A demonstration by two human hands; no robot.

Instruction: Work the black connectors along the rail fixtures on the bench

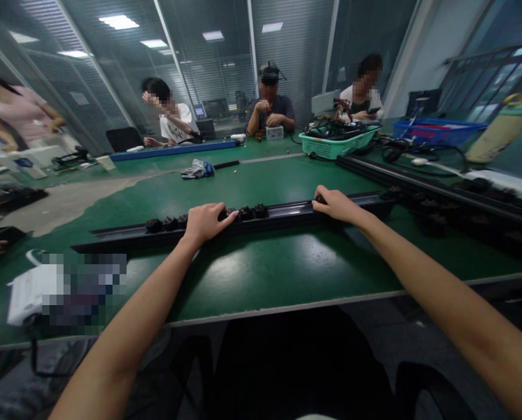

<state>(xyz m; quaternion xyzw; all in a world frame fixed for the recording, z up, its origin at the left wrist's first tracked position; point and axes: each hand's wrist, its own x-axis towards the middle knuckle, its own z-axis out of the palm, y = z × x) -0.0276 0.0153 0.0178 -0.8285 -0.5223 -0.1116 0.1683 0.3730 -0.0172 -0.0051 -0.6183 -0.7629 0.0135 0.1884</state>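
My left hand sits narrow, curled over small black fittings lined along a long black rail; the rail lies across the green workbench before me; my right hand rests narrow at its right stretch, fingertips on a fitting; whether either hand grips, I cannot tell; a second rail lies further right.
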